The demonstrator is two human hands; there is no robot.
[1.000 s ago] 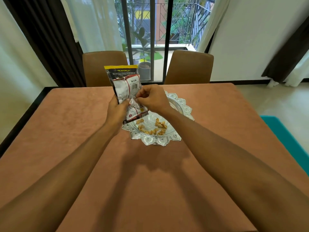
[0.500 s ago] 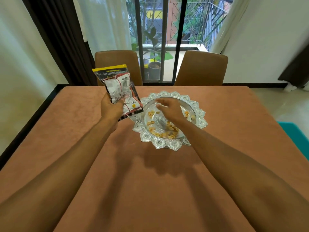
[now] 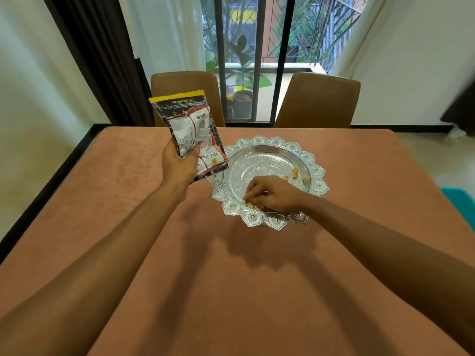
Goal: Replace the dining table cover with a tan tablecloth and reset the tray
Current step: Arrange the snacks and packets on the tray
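Note:
A tan tablecloth (image 3: 231, 278) covers the dining table. An ornate silver tray (image 3: 267, 160) with a scalloped rim stands at its middle. My left hand (image 3: 180, 165) holds a snack packet (image 3: 190, 129), black, white and yellow, upright just left of the tray. My right hand (image 3: 272, 195) rests inside the tray's near side, fingers curled over a small heap of yellow snack pieces (image 3: 253, 205). A few loose snack pieces (image 3: 295, 173) lie on the tray's right side.
Two brown chairs (image 3: 317, 98) stand at the table's far edge, before a barred glass door with a potted plant (image 3: 241, 98) outside. Dark curtains hang at the left. A teal object (image 3: 460, 201) shows past the table's right edge.
My right hand left the packet and went down into the tray, then drew toward its near side, gathering the snack pieces. My left hand kept the packet, lifting it upright to the left.

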